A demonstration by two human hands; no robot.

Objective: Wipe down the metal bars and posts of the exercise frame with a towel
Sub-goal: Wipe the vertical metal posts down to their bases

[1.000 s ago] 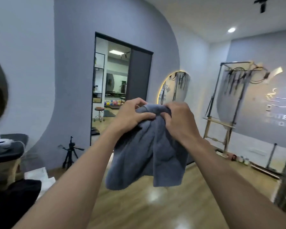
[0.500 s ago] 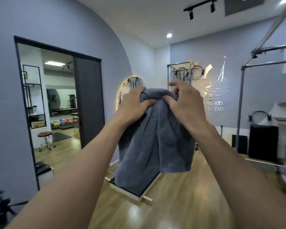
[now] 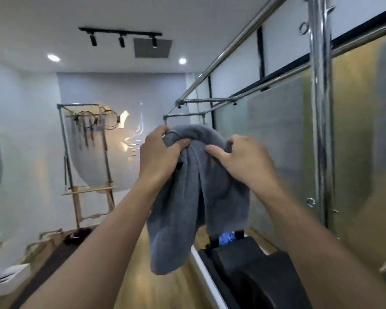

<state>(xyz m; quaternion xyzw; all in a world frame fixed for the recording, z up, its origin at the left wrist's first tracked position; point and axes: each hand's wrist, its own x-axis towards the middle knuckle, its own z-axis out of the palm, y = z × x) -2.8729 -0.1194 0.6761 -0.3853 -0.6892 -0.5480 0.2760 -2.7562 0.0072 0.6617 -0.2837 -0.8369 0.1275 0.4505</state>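
Observation:
A grey towel (image 3: 192, 197) hangs in front of me, bunched at its top. My left hand (image 3: 158, 157) grips the bunched top from the left, and my right hand (image 3: 245, 161) holds it from the right with thumb and fingers curled into the cloth. The metal exercise frame stands close on my right: a shiny vertical post (image 3: 320, 108) and a long top bar (image 3: 232, 50) slanting up overhead. Neither hand touches the frame; the towel hangs left of the post.
A black padded bed (image 3: 243, 264) of the frame lies low at the right, with a blue object (image 3: 226, 238) on it. A second metal and wood frame (image 3: 85, 152) with hanging straps stands at the far wall. Wooden floor (image 3: 154, 286) runs below the towel.
My view has swung right, from the doorway and mirror to the near exercise frame. Both hands kept hold of the towel's bunched top throughout.

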